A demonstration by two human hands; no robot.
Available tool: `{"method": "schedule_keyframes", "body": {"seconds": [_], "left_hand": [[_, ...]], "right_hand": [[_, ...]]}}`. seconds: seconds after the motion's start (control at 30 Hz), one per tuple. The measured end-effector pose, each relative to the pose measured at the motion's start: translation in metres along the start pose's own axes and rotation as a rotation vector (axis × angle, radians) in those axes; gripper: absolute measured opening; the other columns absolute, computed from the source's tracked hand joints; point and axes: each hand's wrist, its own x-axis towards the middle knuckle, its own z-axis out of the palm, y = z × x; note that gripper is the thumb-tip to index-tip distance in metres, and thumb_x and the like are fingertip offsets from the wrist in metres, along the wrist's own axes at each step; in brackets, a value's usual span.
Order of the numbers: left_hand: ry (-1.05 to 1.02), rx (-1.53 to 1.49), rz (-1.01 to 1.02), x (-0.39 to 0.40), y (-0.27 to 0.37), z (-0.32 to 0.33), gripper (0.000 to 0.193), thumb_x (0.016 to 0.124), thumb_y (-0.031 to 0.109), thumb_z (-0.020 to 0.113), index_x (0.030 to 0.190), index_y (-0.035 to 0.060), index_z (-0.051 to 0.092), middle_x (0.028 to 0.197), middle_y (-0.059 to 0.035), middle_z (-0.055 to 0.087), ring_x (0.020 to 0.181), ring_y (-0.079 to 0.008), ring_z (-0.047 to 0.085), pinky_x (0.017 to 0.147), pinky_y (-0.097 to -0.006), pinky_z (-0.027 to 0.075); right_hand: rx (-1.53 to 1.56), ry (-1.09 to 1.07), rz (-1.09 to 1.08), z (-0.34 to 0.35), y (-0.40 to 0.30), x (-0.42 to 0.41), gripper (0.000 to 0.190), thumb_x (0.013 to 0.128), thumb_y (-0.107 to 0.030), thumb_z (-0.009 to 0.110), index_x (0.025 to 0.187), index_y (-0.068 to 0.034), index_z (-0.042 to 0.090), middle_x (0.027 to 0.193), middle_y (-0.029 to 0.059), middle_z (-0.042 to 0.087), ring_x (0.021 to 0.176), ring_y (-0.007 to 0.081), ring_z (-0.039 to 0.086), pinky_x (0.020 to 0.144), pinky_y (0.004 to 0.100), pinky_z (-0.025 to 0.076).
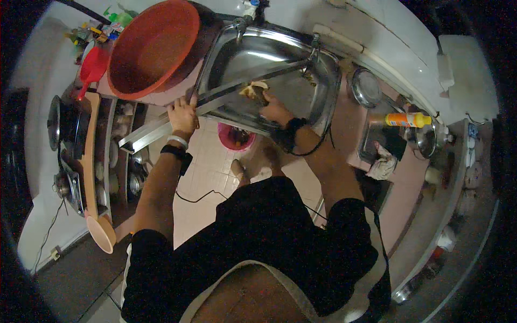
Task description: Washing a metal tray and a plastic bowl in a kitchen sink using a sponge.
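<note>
A long metal channel [146,131] lies slantwise across the stainless steel sink [278,50]. Its near left end juts out past the sink's front edge, and its far end reaches the tap [316,46] at the back right. My left hand [183,116] is closed around the channel near the sink's left front corner. Below the channel, over the basin, my right hand [276,110] grips a dark scrubbing pad [257,96]. Pale yellowish pieces show beside that pad; what they are is unclear. My right fingers partly cover it.
A large red plastic basin [155,48] leans left of the sink, beside a red dipper [93,66]. On the right counter are a metal lid [366,87], a yellow-orange bottle [408,120] and a crumpled cloth [383,163]. A pink bucket [236,137] stands on the floor beneath the sink.
</note>
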Motion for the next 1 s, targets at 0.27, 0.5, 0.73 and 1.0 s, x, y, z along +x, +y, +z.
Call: {"method": "schedule_keyframes", "body": {"seconds": [0.27,0.5,0.73,1.0], "left_hand": [[-0.072,-0.01,0.056,-0.003,-0.002,0.0,0.035,0.069,0.013,0.056,0.102,0.0181,0.047,0.102,-0.0073,0.052,0.094,-0.0254,0.049,0.075,-0.0399,0.04],[-0.062,-0.055,0.065,-0.002,0.012,-0.008,0.024,0.077,0.018,0.045,0.1,0.0192,0.055,0.101,-0.0081,0.052,0.095,-0.0248,0.049,0.074,-0.0398,0.04],[-0.152,-0.067,0.038,0.014,0.01,0.011,0.053,0.056,0.021,0.068,0.108,0.021,0.052,0.104,-0.0084,0.049,0.101,-0.0265,0.044,0.075,-0.0398,0.039],[-0.093,0.014,0.04,0.01,0.02,-0.002,0.024,0.079,0.018,0.044,0.101,0.0136,0.052,0.096,-0.0087,0.054,0.094,-0.0245,0.048,0.073,-0.0386,0.04]], "right_hand": [[0.987,-0.45,0.362,0.027,0.014,0.001,0.017,0.077,-0.018,0.05,0.065,-0.012,0.04,0.06,-0.0037,0.039,0.049,0.005,0.035,0.041,0.0204,0.029],[0.978,-0.478,0.415,0.005,0.056,-0.008,0.017,0.079,-0.021,0.051,0.068,-0.011,0.042,0.06,-0.0031,0.04,0.048,0.0057,0.036,0.043,0.0209,0.031],[0.133,-0.116,0.185,-0.018,0.018,-0.027,0.035,0.076,-0.032,0.056,0.095,-0.003,0.055,0.086,0.0125,0.058,0.075,0.0269,0.055,0.069,0.0348,0.045],[-0.58,-0.032,0.04,-0.025,0.06,-0.014,0.037,0.068,-0.03,0.061,0.093,-0.004,0.057,0.094,0.0208,0.058,0.088,0.0368,0.055,0.076,0.0432,0.044]]}}
